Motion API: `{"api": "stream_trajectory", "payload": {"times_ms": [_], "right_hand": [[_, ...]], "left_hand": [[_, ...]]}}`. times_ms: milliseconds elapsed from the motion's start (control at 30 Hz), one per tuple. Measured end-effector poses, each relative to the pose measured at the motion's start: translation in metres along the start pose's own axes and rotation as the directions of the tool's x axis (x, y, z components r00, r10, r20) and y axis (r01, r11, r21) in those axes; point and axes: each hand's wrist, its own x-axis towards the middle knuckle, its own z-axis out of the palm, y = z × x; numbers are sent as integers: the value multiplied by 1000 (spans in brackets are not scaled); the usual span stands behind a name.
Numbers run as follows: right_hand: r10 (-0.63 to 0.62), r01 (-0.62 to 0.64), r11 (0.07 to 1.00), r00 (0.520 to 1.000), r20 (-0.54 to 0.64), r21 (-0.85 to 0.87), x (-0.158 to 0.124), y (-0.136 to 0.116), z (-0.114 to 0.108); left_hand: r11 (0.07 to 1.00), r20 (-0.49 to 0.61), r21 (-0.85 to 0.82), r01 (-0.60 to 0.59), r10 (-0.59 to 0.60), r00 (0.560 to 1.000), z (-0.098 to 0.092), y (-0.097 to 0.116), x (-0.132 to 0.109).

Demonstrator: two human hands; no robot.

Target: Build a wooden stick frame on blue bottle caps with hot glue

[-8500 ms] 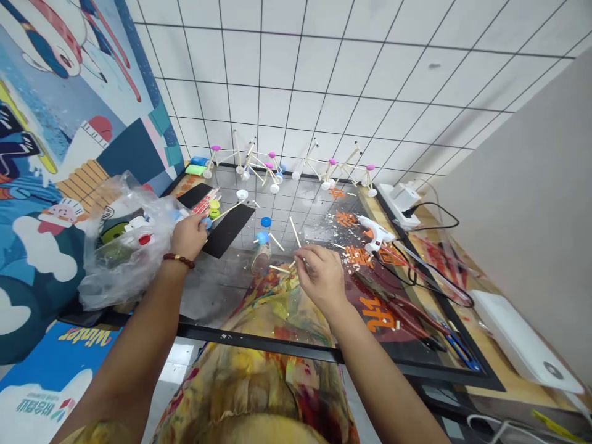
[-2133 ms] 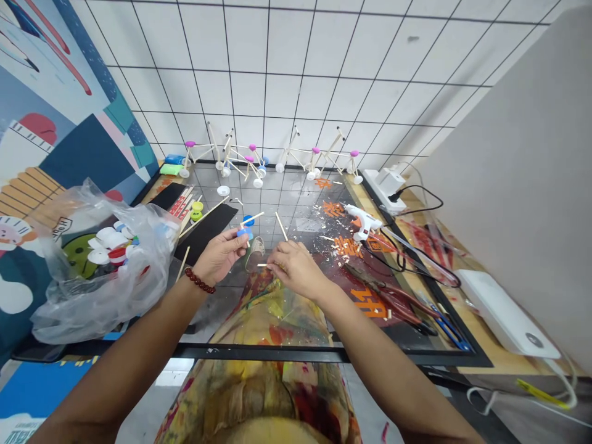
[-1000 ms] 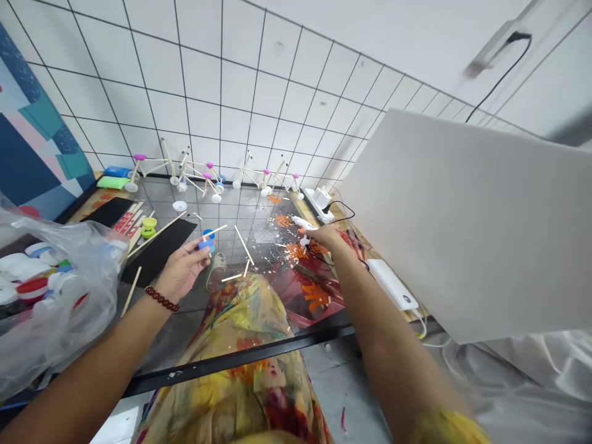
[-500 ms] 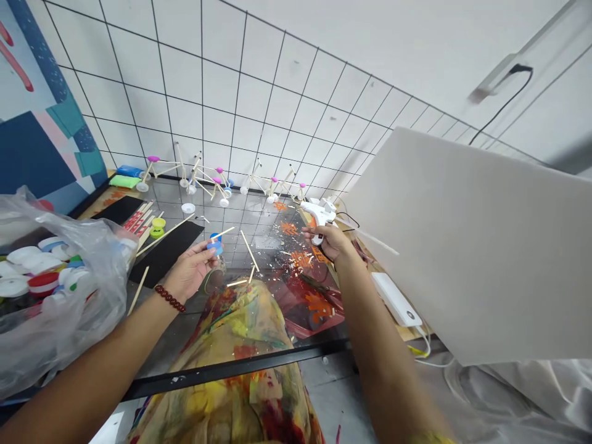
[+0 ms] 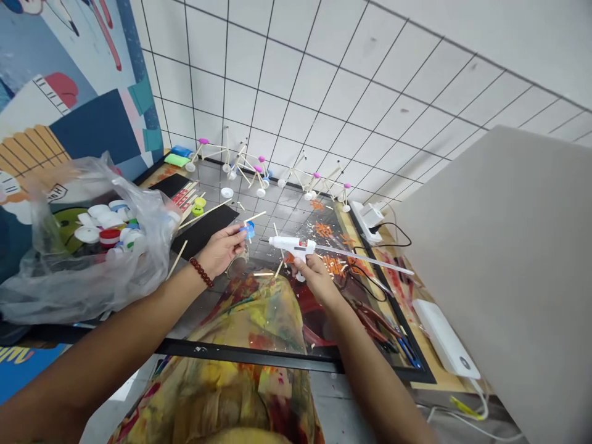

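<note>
My left hand (image 5: 222, 248), with a bead bracelet on the wrist, pinches a blue bottle cap (image 5: 248, 230) that has a thin wooden stick (image 5: 255, 216) attached. My right hand (image 5: 313, 275) grips a white hot glue gun (image 5: 292, 245) by its handle, nozzle pointing left toward the cap, a long glue stick (image 5: 370, 259) trailing out of its back. Both hands hover above the glass table (image 5: 217, 290), a short gap between nozzle and cap.
A clear plastic bag of bottle caps (image 5: 99, 237) lies at the left. Stick-and-cap models (image 5: 259, 169) line the tiled wall. Black sheets (image 5: 206, 227), loose sticks, a power strip (image 5: 367, 217), pliers (image 5: 370, 320) and a white box (image 5: 446, 339) lie on the table. A grey board (image 5: 504, 271) stands at the right.
My right hand reached right to the glue gun, picked it up and brought it left to near the cap. My left hand kept holding the cap and stick.
</note>
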Motion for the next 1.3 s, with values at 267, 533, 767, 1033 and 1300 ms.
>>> {"api": "stream_trajectory", "payload": {"times_ms": [267, 533, 767, 1033, 1300], "right_hand": [[-82, 83, 995, 996, 28, -48, -2, 3, 6], [-99, 101, 994, 994, 42, -48, -2, 9, 7], [-125, 127, 991, 991, 48, -38, -3, 12, 7], [-114, 116, 991, 993, 31, -72, -4, 8, 8], [-75, 64, 990, 993, -90, -126, -2, 11, 7]], "left_hand": [[999, 4, 38, -2, 2, 1000, -3, -1, 0], [998, 27, 40, -43, 42, 999, -4, -4, 2], [999, -14, 23, -26, 27, 1000, -3, -4, 3], [999, -15, 20, -29, 29, 999, -1, -4, 2], [999, -26, 0, -45, 45, 999, -1, -3, 1]]}}
